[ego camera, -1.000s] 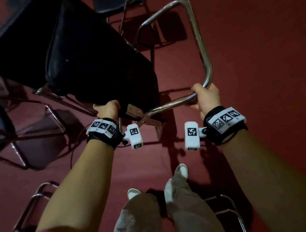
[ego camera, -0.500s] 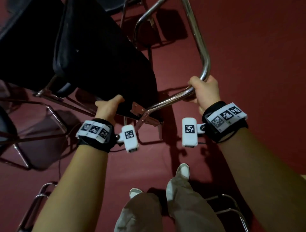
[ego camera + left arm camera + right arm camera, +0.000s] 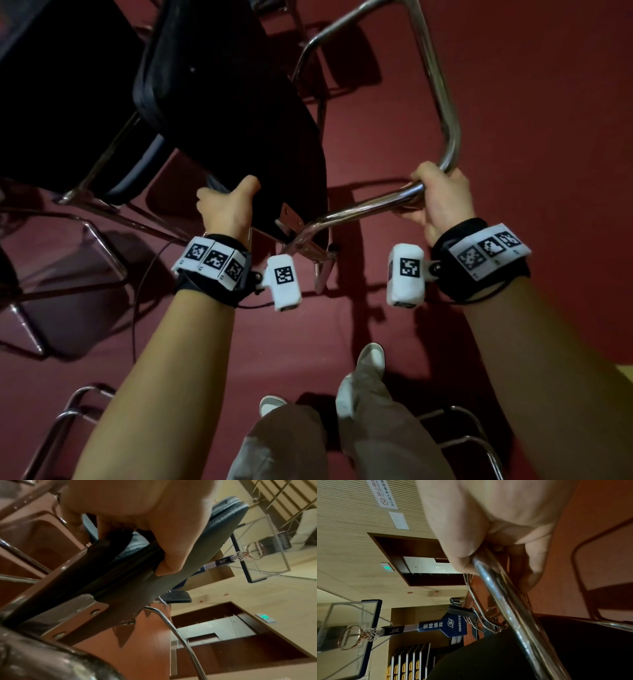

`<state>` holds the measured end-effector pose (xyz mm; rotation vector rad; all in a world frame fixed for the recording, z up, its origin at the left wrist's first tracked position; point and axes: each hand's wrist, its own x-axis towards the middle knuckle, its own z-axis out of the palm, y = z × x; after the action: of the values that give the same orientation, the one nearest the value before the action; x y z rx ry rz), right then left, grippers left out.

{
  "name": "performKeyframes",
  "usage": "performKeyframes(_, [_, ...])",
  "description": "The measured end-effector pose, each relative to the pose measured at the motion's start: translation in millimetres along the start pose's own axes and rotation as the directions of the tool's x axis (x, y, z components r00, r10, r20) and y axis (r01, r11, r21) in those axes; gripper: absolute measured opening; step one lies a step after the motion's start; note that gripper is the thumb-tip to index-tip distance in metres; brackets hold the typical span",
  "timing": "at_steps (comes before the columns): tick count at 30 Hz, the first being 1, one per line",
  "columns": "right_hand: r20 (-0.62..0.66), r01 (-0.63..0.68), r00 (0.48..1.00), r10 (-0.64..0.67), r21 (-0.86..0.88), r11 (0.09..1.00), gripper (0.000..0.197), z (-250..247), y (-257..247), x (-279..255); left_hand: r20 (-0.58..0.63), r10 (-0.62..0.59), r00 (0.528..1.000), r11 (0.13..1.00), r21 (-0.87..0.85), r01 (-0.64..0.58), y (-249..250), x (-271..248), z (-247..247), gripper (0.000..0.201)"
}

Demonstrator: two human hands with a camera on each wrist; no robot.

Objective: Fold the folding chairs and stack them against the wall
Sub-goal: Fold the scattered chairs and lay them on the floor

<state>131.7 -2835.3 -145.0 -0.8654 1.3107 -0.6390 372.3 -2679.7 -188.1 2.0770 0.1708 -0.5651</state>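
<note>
Other chairs point(image 3: 51, 274) stand at the far left on the red floor point(image 3: 531, 137); the left hand point(image 3: 227, 209) has its fingers point(image 3: 169, 555) curled over the black seat edge of the folding chair point(image 3: 222, 113), held tilted above the floor, while the right hand point(image 3: 438, 202) grips its chrome leg tube point(image 3: 442, 85)

You're standing on dark red carpet point(image 3: 513, 171), white shoes point(image 3: 371, 356) planted near the middle. Other chairs sit on it w/ chrome tube frames: one at your left point(image 3: 102, 253), frame bits at bottom left point(image 3: 73, 407) & bottom right point(image 3: 469, 431). Thin black cable point(image 3: 145, 274) trails over it near the left chair.
</note>
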Motion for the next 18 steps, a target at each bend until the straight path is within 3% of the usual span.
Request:
performKeyframes(5, [-0.003, -0.017, 1.0, 0.017, 0.049, 0.999, 0.012, -4, -3, 0, 0.025, 0.048, 0.999, 0.998, 0.028, -0.049, -7, 34, 18, 0.093])
performKeyframes(11, [0.011, -0.01, 1.0, 0.009, 0.074, 0.997, 0.01, -8, -10, 0, 0.049, 0.168, 0.985, 0.966, 0.189, -0.174, 34, -29, 23, 0.09])
performKeyframes(18, [0.061, 0.017, 0.998, -0.021, 0.065, 0.998, 0.012, -3, -23, -6, 0.072, 0.252, 0.965, 0.915, 0.308, -0.262, 48, -53, 32, 0.091])
